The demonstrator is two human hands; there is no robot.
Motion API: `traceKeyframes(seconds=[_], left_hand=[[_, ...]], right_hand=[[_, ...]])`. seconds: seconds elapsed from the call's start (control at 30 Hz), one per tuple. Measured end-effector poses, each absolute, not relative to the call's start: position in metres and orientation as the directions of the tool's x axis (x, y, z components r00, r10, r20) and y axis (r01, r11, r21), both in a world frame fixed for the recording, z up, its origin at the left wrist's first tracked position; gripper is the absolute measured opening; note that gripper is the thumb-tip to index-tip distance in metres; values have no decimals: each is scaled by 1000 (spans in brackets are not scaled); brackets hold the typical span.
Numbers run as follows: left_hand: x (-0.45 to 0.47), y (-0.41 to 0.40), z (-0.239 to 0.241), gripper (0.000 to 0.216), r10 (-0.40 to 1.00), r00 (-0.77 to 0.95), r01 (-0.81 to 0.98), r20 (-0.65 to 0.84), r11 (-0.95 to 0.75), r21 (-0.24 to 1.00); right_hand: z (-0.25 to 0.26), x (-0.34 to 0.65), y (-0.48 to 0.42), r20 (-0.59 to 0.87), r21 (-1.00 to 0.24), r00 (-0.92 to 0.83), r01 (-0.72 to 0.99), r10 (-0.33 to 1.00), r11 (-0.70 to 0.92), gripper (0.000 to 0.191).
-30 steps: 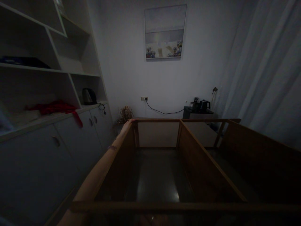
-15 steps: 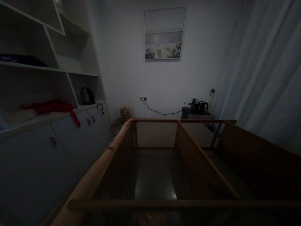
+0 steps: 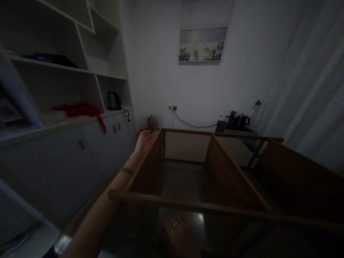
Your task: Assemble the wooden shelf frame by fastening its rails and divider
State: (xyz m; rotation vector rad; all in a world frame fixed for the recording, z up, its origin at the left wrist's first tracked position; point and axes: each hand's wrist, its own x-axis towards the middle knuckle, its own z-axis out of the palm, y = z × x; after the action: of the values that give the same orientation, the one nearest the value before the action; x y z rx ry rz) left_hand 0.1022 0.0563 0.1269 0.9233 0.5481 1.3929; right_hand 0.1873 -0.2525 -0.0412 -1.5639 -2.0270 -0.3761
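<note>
A brown wooden shelf frame (image 3: 236,182) lies on its side in front of me, with open compartments and a dark floor showing through. My left hand (image 3: 143,140) reaches far forward and rests on the outer face of the frame's left panel near its far corner, fingers extended. A thin bracelet (image 3: 125,170) is on that wrist. My right hand (image 3: 179,235) with a ring sits low under the near rail (image 3: 215,208), against the frame's near side; its grip is too dark to make out.
White cabinets (image 3: 80,157) and open shelves with a red cloth (image 3: 80,109) and a kettle (image 3: 113,101) line the left. A small table with kettles (image 3: 236,122), a wall socket with cable, a picture and curtains (image 3: 309,89) stand beyond.
My view has shifted right and tilted, so the frame appears lower and farther. My left hand slid from the far corner top onto the panel's outer side. My right hand came into view.
</note>
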Motion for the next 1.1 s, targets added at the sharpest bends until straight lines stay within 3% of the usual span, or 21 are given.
traceKeyframes(seconds=[0.17,0.37,0.47,0.53,0.6,0.67,0.77,0.83,1.1], left_hand=[[56,7,116,18,992,51,-574,118,-68,816],[4,-82,80,21,976,-75,-503,205,-215,837],[-18,-120,54,24,921,-60,-2,384,-385,923],[-29,-136,42,23,864,-9,361,504,-467,807],[-35,-143,36,21,827,125,649,549,-487,585],[-35,-146,38,23,829,268,792,491,-480,377],[-26,-142,46,28,849,409,850,336,-488,199],[-16,-136,51,29,857,435,861,276,-485,150],[18,-89,47,21,900,391,896,192,-420,143]], right_hand=[[-21,184,-264,589,-161,-128,949,798,271,19],[-14,184,-271,586,-182,-122,944,801,277,16],[-11,184,-272,598,-169,-133,943,790,288,21],[-10,183,-273,601,-186,-131,937,788,297,26],[-9,183,-273,600,-208,-116,933,792,294,32],[-10,183,-273,599,-220,-105,932,794,289,38],[-13,185,-272,590,-227,-102,931,801,285,43],[-14,187,-272,587,-216,-106,935,803,281,44],[-14,188,-270,591,-138,-157,947,791,291,40]])
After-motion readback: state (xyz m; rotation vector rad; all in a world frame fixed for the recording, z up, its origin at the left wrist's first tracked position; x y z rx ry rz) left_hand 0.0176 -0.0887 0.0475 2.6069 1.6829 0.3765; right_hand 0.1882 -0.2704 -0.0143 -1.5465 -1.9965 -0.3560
